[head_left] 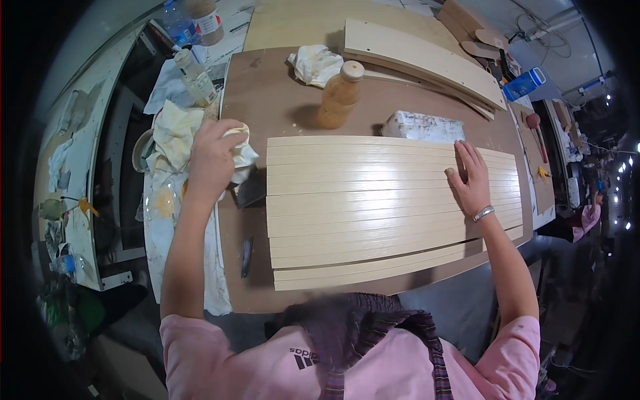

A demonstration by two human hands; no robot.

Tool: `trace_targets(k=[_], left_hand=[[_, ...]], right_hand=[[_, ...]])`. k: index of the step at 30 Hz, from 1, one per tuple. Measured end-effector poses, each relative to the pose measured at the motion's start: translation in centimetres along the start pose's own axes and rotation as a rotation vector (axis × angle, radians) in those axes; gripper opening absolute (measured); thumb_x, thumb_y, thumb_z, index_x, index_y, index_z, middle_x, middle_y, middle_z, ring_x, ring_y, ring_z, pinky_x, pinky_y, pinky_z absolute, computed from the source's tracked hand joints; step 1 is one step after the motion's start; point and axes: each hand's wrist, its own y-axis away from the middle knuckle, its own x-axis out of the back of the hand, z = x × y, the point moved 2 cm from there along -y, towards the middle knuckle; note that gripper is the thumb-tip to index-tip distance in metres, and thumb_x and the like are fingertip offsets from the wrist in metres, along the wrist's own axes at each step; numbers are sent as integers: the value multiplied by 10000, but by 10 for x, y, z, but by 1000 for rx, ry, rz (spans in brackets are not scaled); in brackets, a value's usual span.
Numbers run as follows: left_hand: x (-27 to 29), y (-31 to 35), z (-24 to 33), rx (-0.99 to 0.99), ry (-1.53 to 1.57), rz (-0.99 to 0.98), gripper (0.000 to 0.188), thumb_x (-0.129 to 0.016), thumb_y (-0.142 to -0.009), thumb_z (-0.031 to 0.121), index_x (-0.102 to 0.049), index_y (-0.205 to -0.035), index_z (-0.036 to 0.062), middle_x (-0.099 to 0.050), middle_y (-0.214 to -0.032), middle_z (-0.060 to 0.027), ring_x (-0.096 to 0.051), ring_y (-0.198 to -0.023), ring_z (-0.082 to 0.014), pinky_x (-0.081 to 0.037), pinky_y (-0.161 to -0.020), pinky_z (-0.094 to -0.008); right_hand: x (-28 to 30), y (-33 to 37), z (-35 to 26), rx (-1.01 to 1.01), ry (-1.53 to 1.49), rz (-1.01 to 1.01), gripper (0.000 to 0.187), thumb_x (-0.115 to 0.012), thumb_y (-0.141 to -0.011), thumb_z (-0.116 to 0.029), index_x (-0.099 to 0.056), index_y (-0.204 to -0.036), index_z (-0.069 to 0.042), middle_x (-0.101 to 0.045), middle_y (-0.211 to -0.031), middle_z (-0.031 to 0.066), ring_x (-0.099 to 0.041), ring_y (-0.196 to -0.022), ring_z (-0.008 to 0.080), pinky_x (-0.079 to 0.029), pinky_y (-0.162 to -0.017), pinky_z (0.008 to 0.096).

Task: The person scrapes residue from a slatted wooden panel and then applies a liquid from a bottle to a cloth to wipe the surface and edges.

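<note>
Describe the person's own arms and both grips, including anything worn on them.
The left grip and right grip are ungloved human hands. A shiny silver-coloured band circles the right wrist; none shows on the left. The left sleeve and right sleeve are short and pink, leaving the forearms uncovered.

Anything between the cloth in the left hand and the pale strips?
Partly: a dark block sits by the left ends of the pale strips, just below the white cloth in the left hand as pictured; its height is hard to judge. The amber bottle stands beyond the strips' far edge, outside that gap.
</note>
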Motion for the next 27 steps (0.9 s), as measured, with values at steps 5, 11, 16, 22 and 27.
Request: trace_targets(k=[5, 11, 16, 22, 27], left_hand=[[-9, 13, 64, -206, 195, -182, 393, -553, -727, -97, -763, -1008, 81, -705, -1097, -106, -617, -941, -310, -499, -831, -384], [-1, 6, 44, -117, 117, 4, 366, -530, -742, -82, -761, -984, 67, -713, -1076, -99, -616, -944, -311, -501, -858, -394], [-8, 12, 75, -178, 88, -138, 270, -637, -757, -14, -756, -969, 101, -702, -1047, -19, -599, -894, -249, -473, -808, -367], [-28, -17, 96, -314, 51, -215, 232, -703, -760, 49, -764, -966, 137, -665, -992, 15, -567, -907, -218, -415, -788, -347], [-16, -20, 79, -330, 14, -256, 263, -725, -759, 73, -751, -1007, 158, -658, -1047, 13, -568, -900, -213, -415, -783, -365]], right_hand=[[-4, 3, 13, 2, -9, -14, 632, -695, -845, -276, -524, -1426, -95, -502, -1474, 144, -423, -1381, 349, -324, -1151, 447], [-4, 0, 10, 14, -14, -12, 613, -673, -857, -275, -526, -1423, -94, -499, -1476, 147, -424, -1379, 351, -327, -1151, 447], [-1, 2, 10, 9, -3, -7, 612, -676, -859, -295, -530, -1418, -93, -509, -1466, 144, -431, -1371, 354, -343, -1139, 448], [-5, 1, 10, 25, 2, 1, 621, -685, -854, -327, -536, -1412, -96, -518, -1458, 139, -436, -1365, 352, -345, -1137, 448], [-1, 2, 12, 10, -7, 8, 627, -685, -856, -348, -536, -1412, -98, -514, -1461, 137, -434, -1367, 348, -339, -1141, 450]])
